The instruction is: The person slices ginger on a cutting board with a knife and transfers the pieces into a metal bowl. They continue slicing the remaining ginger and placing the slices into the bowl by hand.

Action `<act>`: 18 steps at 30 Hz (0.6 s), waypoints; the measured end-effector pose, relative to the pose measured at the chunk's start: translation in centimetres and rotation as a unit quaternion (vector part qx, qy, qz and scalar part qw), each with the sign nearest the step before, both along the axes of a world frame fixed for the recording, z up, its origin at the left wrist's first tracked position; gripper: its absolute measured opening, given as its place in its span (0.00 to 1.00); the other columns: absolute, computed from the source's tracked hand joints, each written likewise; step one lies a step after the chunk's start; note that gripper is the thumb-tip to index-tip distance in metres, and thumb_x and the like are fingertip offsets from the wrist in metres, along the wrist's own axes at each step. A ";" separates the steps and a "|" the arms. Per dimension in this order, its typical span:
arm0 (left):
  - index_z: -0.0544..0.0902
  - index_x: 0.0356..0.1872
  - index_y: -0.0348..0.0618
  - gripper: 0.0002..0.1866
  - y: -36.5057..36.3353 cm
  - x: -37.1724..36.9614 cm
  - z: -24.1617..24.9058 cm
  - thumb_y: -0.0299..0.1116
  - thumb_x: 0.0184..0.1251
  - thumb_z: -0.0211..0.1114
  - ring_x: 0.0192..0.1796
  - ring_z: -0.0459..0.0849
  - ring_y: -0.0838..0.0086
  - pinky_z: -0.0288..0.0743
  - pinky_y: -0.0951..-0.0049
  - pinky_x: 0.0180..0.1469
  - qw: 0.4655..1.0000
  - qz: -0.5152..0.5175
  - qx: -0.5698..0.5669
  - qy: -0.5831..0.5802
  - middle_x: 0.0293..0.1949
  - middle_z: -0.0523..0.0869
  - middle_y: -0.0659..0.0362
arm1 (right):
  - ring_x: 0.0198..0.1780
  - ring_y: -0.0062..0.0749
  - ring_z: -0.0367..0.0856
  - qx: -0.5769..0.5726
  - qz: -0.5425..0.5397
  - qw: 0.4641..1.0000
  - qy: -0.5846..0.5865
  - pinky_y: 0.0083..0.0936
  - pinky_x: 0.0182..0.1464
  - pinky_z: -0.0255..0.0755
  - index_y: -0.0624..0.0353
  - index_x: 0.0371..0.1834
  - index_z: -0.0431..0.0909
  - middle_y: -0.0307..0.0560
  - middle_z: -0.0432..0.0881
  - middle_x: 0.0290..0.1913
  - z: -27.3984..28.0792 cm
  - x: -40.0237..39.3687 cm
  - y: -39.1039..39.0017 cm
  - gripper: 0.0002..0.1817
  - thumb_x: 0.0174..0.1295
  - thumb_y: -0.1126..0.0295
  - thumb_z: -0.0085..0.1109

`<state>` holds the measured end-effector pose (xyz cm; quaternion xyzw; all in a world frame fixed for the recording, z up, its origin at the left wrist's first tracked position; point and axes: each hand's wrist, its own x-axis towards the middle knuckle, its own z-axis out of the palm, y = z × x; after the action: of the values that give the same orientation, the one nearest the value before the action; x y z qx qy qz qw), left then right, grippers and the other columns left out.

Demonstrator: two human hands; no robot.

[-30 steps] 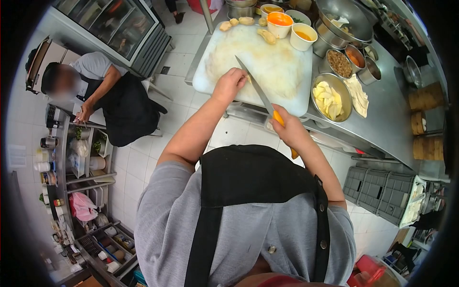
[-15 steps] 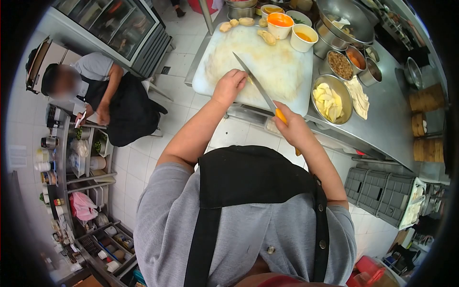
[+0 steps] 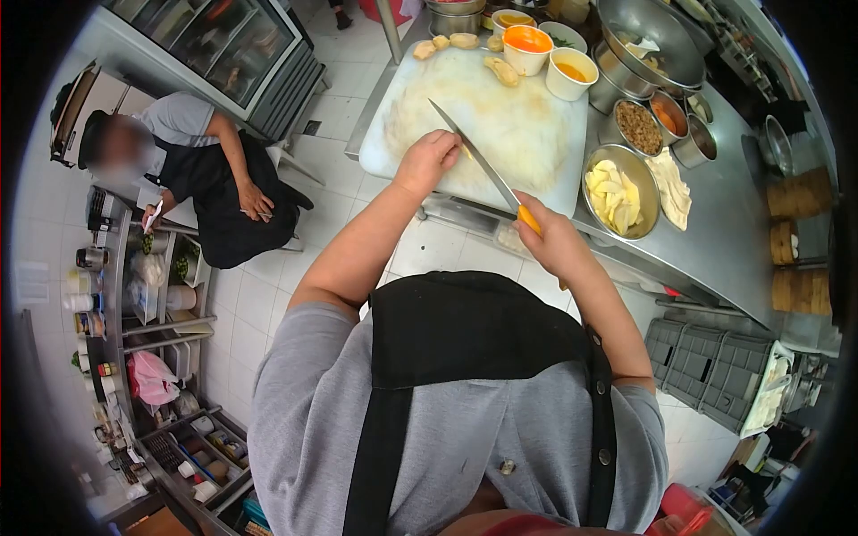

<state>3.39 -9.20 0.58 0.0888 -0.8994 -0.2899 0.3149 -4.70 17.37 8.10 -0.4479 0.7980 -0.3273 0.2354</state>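
Observation:
My right hand (image 3: pixel 556 239) is closed around the yellow handle of a long kitchen knife (image 3: pixel 483 165), whose blade points up and left across the near edge of the white cutting board (image 3: pixel 527 134). Beside the blade, my left hand (image 3: pixel 429 163) rests on the board with its fingers curled down. A small yellowish bit shows at its fingertips; whatever lies under the fingers is hidden. Knobbly pieces of what looks like ginger (image 3: pixel 501 71) lie along the board's far side. Right of the board, a metal bowl (image 3: pixel 651 223) holds pale yellow slices (image 3: pixel 612 195).
White tubs of orange (image 3: pixel 527 46) and yellow liquid (image 3: pixel 572 73) stand at the board's far right corner. Beyond are a tin of brown crumbly food (image 3: pixel 639 127), a pale cloth-like piece (image 3: pixel 670 189) and large metal bowls (image 3: pixel 657 40). A co-worker (image 3: pixel 219 183) sits at left.
The knife tip has shifted slightly left, while my hands stay almost in place. The co-worker's one hand has lowered to the lap, holding something thin.

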 end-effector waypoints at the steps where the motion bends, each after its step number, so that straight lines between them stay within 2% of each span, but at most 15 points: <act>1: 0.81 0.39 0.43 0.07 -0.1 0.0 -0.1 0.24 0.60 0.66 0.40 0.83 0.58 0.79 0.64 0.41 1.000 0.001 -0.005 -0.004 0.37 0.84 0.55 | 0.43 0.61 0.83 -0.002 0.001 1.000 0.003 0.45 0.45 0.76 0.54 0.68 0.69 0.65 0.84 0.39 0.0 -0.1 0.0 0.26 0.67 0.64 0.59; 8: 0.82 0.41 0.43 0.08 -0.3 0.1 -0.3 0.23 0.61 0.67 0.40 0.85 0.60 0.80 0.68 0.43 1.000 0.002 -0.011 -0.011 0.39 0.85 0.56 | 0.41 0.60 0.83 -0.002 0.012 1.000 0.020 0.45 0.45 0.76 0.55 0.68 0.69 0.65 0.84 0.39 -0.1 -0.1 -0.3 0.26 0.67 0.65 0.58; 11: 0.82 0.41 0.43 0.08 -0.4 0.2 -0.3 0.23 0.61 0.67 0.40 0.85 0.60 0.80 0.67 0.43 1.000 0.002 -0.014 -0.011 0.39 0.85 0.55 | 0.42 0.57 0.85 0.004 0.005 0.999 0.035 0.37 0.46 0.77 0.51 0.71 0.69 0.65 0.85 0.41 -0.3 0.2 -0.5 0.27 0.68 0.65 0.58; 14: 0.82 0.40 0.43 0.08 -0.3 0.1 -0.2 0.24 0.61 0.67 0.40 0.85 0.60 0.80 0.67 0.43 1.000 0.000 -0.013 -0.013 0.39 0.85 0.55 | 0.43 0.58 0.85 -0.002 0.008 1.000 0.030 0.37 0.47 0.77 0.53 0.70 0.69 0.66 0.84 0.42 -0.4 0.1 -0.7 0.27 0.68 0.66 0.59; 18: 0.82 0.40 0.43 0.07 -0.3 0.2 -0.1 0.23 0.61 0.67 0.40 0.85 0.60 0.80 0.67 0.43 1.000 -0.004 -0.014 -0.013 0.39 0.85 0.56 | 0.39 0.59 0.83 -0.032 0.016 0.999 0.027 0.44 0.43 0.76 0.58 0.68 0.69 0.65 0.84 0.37 -1.3 -0.3 -0.8 0.26 0.68 0.66 0.58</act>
<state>3.57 -9.54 0.44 0.0849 -0.9075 -0.2773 0.3038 -4.96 16.61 6.84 -0.4766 0.7862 -0.3361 0.2043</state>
